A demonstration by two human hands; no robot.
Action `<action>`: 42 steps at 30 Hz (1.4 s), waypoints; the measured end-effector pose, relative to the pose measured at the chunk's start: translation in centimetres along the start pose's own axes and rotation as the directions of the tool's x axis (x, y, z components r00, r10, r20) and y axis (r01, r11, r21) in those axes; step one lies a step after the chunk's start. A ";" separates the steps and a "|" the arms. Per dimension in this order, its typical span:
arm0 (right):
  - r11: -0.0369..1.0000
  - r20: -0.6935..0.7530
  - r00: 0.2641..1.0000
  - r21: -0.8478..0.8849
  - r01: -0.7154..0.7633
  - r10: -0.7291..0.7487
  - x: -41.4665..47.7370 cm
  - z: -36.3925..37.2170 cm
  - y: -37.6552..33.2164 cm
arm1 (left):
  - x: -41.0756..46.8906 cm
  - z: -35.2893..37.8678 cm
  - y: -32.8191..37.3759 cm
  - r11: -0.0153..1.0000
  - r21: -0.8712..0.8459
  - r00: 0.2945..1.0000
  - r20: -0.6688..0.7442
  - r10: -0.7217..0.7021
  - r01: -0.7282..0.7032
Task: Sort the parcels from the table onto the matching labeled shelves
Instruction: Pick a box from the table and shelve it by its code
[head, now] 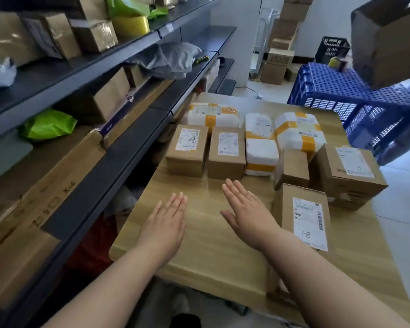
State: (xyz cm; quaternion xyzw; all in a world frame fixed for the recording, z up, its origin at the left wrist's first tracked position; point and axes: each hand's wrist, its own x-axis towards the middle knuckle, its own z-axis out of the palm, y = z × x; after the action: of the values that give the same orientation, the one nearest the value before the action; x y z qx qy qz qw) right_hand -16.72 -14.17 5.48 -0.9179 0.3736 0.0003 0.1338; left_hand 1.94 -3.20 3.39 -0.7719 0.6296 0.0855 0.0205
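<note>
Several parcels lie on the wooden table (199,252). Two small brown boxes (187,150) (226,152) with white labels stand side by side at the middle. Behind and beside them are white foam parcels (213,114) (260,147) (298,133) bound with yellow tape. A brown box marked "8-1" (303,216) lies at the right, with two more brown boxes (292,169) (346,171) beyond it. My left hand (166,223) and my right hand (246,209) lie flat on the table with straight fingers, holding nothing, just in front of the two small boxes.
Dark metal shelves (118,150) run along the left, stocked with cardboard boxes, green bags (47,125) and grey bags. A blue perforated crate (355,105) stands at the table's far right. Another person's gloved hand lifts a brown box (388,39) at the top right. Cartons are stacked at the back wall.
</note>
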 end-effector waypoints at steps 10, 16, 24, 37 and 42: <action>0.988 0.072 0.986 0.021 -0.152 0.150 14.9 1.7 -0.6 | 14.9 -0.2 -8.3 0.997 0.015 0.996 0.061 0.070 -0.071; 0.977 0.149 0.969 0.058 -0.206 0.195 20.7 3.4 -1.0 | 20.7 0.7 -11.6 0.995 -0.091 0.996 0.083 -0.034 0.042; 0.727 0.258 0.874 0.485 -0.486 0.412 23.9 4.8 -2.0 | 23.0 1.8 -12.6 0.925 -0.311 0.960 0.239 -0.145 0.217; 0.835 0.284 0.902 0.361 -0.416 0.326 17.4 5.4 -2.6 | 15.3 2.9 -10.0 0.908 -0.315 0.944 0.266 -0.194 0.276; 0.872 0.294 0.918 0.333 -0.359 0.266 11.1 5.9 -2.5 | 8.7 3.4 -5.7 0.883 -0.345 0.933 0.279 -0.228 0.319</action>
State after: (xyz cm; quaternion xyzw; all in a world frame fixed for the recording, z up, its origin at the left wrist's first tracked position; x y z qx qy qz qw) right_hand -6.42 -18.67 -0.68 -0.7945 0.4919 0.0601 0.3510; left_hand 8.79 -9.98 -1.80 -0.8271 0.4777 0.2925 -0.0467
